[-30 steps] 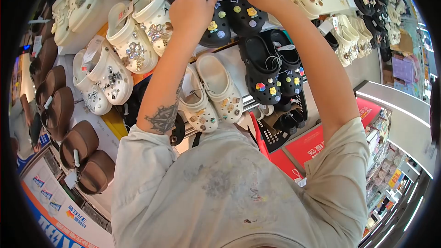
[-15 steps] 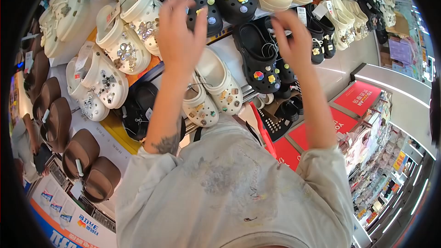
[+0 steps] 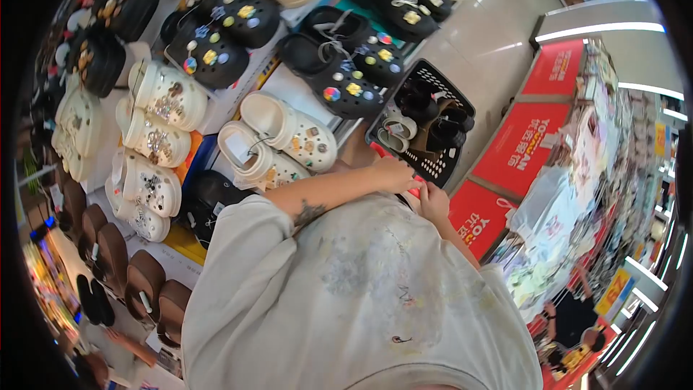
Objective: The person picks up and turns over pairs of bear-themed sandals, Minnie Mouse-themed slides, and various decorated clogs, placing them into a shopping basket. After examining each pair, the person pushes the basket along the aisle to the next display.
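Both hands are close together in front of my shirt, at a red handle (image 3: 380,151) beside a black shopping basket (image 3: 462,92). My left hand (image 3: 394,175) is closed over the handle, its arm crossing in front of my body. My right hand (image 3: 433,204) is wrapped round the handle's nearer end, just right of the left one. Inside the basket lie black shoes (image 3: 449,130) and a pale pair (image 3: 398,127). White clogs with charms (image 3: 309,141) sit on the display just left of my hands. Black clogs with colourful charms (image 3: 345,90) stand beyond.
More white clogs (image 3: 153,184) and brown clogs (image 3: 144,285) line the display on the left. Red signboards (image 3: 521,146) front a clothes rack on the right. Tiled floor (image 3: 485,36) runs between them. Another person (image 3: 575,318) is at lower right.
Both hands have come down from above the clogs to the red handle and closed on it. My view has turned, bringing the basket more fully into sight.
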A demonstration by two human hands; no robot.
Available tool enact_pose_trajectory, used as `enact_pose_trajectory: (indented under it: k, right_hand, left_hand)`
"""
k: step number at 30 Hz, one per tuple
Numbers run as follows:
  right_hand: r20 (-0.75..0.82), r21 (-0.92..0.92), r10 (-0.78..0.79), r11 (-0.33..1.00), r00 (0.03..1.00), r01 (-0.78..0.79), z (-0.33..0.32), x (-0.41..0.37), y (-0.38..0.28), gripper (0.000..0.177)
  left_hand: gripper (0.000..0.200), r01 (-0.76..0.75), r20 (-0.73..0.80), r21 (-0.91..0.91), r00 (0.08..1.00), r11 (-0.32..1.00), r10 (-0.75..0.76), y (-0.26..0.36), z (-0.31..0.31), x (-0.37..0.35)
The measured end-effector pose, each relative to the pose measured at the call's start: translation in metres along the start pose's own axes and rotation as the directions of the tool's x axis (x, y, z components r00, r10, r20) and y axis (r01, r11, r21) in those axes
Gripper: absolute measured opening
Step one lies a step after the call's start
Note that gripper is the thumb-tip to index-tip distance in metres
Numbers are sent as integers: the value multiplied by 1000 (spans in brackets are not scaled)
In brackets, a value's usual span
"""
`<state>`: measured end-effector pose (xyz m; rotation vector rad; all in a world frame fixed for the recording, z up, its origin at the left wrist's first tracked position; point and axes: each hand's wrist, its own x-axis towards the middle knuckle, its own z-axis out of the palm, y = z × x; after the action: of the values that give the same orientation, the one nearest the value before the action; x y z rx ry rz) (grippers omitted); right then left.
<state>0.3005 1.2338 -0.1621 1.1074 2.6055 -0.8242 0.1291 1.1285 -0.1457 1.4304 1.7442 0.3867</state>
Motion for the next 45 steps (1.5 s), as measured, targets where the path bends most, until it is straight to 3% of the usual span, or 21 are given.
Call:
enact_pose_trajectory:
  k: [2,3,5,7,8,10,16,18,20,23,33,40,45]
  right_hand:
    - [98,-26,41,999,994,-39,2,0,2,46]
    - [63,11,79,997,995,-79,6,3,5,46]
    - [97,20,23,999,995,-25,14,3,13,47]
    - [81,-22,41,999,996,-39,10,0,5,49]
    - [70,11,69,997,995,-70,6,-4,1,49]
    - [-1,50,35,998,999,-35,-1,1,-3,48]
    - [-91,126,10,992,996,2,-3,20,6,48]
    - [-10,75,3,997,1000,-2,-7,31,9,50]
    - [-19,66,-8,998,1000,9,-4,44,12,49]
    - [-53,14,-6,1000,999,7,-17,63,16,48]
    - [-69,-38,63,997,996,-66,-50,143,38,46]
    - [-136,-28,39,999,990,-43,-70,191,46,44]
    - [-74,-44,19,999,997,-23,-82,212,54,44]
  left_hand:
    - [39,-33,18,42,999,999,33,-5,27,15]
    - [46,-59,20,57,998,997,58,-9,37,22]
    - [41,-6,-30,304,999,953,16,-16,59,34]
    - [38,-128,-149,318,972,939,183,-29,63,34]
    - [38,-152,-108,338,974,929,199,-33,65,34]
    - [37,-139,-258,234,945,962,199,-37,57,39]
    - [36,-47,-285,167,954,985,94,-29,39,54]
    - [35,-2,-287,147,957,989,45,-28,33,64]
    - [35,-41,-363,155,927,987,96,-27,25,71]
    - [35,-26,-311,124,948,992,63,-32,14,92]
    - [33,-120,-368,67,920,991,136,-39,-31,170]
    - [37,-79,-285,79,954,994,98,-47,-63,214]
    - [37,25,-238,131,971,991,7,-41,-71,228]
